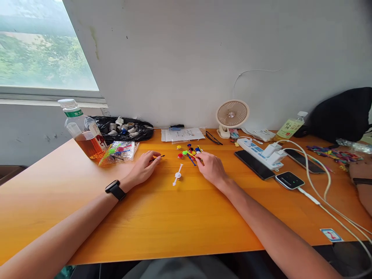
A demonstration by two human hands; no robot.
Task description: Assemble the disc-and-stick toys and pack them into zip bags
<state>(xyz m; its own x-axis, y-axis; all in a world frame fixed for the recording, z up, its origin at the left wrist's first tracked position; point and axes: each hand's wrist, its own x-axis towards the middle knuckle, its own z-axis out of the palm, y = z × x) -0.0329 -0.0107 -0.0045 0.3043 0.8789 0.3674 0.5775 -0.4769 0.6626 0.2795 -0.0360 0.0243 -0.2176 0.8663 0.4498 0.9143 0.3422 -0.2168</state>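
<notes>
My left hand (pixel 144 167), a dark watch on its wrist, rests on the table with thumb and fingers pinched on a thin black plastic stick (pixel 163 155) with a pointed end. At the pile's right edge, the fingers of my right hand (pixel 211 166) close on a yellow plastic stick (pixel 192 156); their tips are partly hidden. Small coloured discs and sticks make up this pile, among them a red disc (pixel 180 156) and a blue stick (pixel 191 160). Between my hands, nearer me, lies a white stick with a round white disc (pixel 178 176) at its middle.
On the left stand a tea bottle (pixel 87 135) and a clear bag of coloured pieces (pixel 120 151). Behind are a black plastic bag (pixel 142 130) and a small fan (pixel 232 114). Phones, a power strip (pixel 258 153) and cables lie right, where another person's arm (pixel 362 182) shows.
</notes>
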